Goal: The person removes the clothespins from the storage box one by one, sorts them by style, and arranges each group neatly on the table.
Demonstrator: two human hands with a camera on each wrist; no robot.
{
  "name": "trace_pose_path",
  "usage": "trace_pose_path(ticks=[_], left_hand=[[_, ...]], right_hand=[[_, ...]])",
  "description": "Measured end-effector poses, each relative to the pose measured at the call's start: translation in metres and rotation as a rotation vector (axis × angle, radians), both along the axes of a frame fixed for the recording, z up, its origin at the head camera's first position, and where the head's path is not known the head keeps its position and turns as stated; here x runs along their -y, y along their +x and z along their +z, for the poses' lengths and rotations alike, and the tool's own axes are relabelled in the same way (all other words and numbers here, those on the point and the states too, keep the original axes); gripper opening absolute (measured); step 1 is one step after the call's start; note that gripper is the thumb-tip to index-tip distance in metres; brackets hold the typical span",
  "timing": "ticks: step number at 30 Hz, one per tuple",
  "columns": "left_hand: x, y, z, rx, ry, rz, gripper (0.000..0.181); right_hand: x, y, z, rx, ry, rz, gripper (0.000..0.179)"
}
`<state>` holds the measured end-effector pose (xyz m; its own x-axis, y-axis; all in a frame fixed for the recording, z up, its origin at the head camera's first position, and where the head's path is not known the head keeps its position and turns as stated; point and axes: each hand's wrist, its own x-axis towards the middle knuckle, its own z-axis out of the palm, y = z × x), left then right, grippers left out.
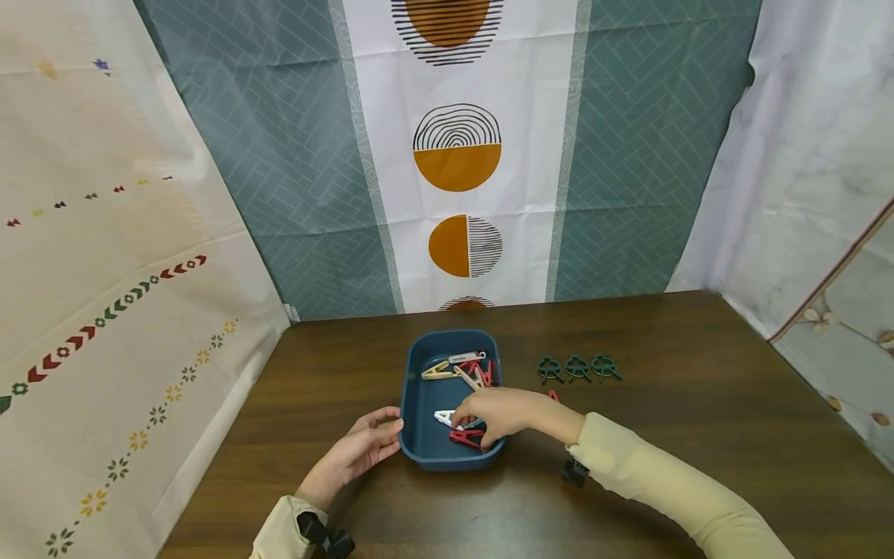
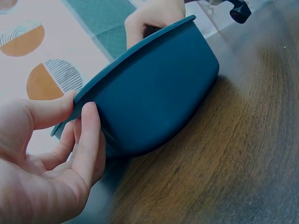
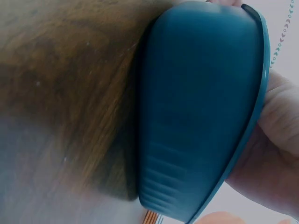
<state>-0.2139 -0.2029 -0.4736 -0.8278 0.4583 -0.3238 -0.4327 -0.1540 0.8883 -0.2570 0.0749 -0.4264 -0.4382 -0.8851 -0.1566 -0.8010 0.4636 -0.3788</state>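
A blue plastic bin (image 1: pixel 410 388) stands on the table with several clothespins in it. At its left side my left hand (image 1: pixel 359 448) holds the rim, the thumb at the lip and the fingers against the outer wall (image 2: pixel 154 93). My right hand (image 1: pixel 499 411) reaches over the right rim, fingers bent down into the near half. Beneath and beside those fingers lie a white clothespin (image 1: pixel 444 418), a red clothespin (image 1: pixel 464 438) and a partly covered grey-green one (image 1: pixel 474 424). In the right wrist view the bin's wall hides the fingertips, so whether they pinch a clothespin is unclear.
Toward the bin's far end lie a yellow clothespin (image 1: pixel 438 373), a white one (image 1: pixel 466 357), a beige one (image 1: pixel 469 377) and red ones (image 1: pixel 486 374). Three green clips (image 1: pixel 577 368) stand in a row right of the bin. A red piece (image 1: pixel 553 395) shows behind the right forearm.
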Motion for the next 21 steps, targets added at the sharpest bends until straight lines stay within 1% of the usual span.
trace_pose_path(ticks=[4, 9, 13, 17, 21], left_hand=[[0.000, 0.000, -0.001, -0.004, -0.006, 0.004, 0.030], [0.000, 0.000, -0.001, -0.004, 0.003, -0.003, 0.028], [0.000, -0.001, -0.002, 0.002, 0.013, -0.004, 0.027], [0.000, -0.001, -0.002, 0.006, 0.007, 0.005, 0.029], [0.000, 0.000, -0.003, 0.010, -0.006, 0.013, 0.031]], right_hand=[[0.005, 0.002, 0.000, -0.019, 0.026, -0.004, 0.045], [0.009, 0.002, -0.003, -0.026, 0.034, -0.001, 0.045], [0.012, 0.001, -0.006, -0.071, 0.055, 0.026, 0.046], [0.016, 0.000, -0.009, -0.118, 0.080, 0.053, 0.046], [0.020, 0.001, -0.013, -0.119, 0.063, 0.039, 0.040]])
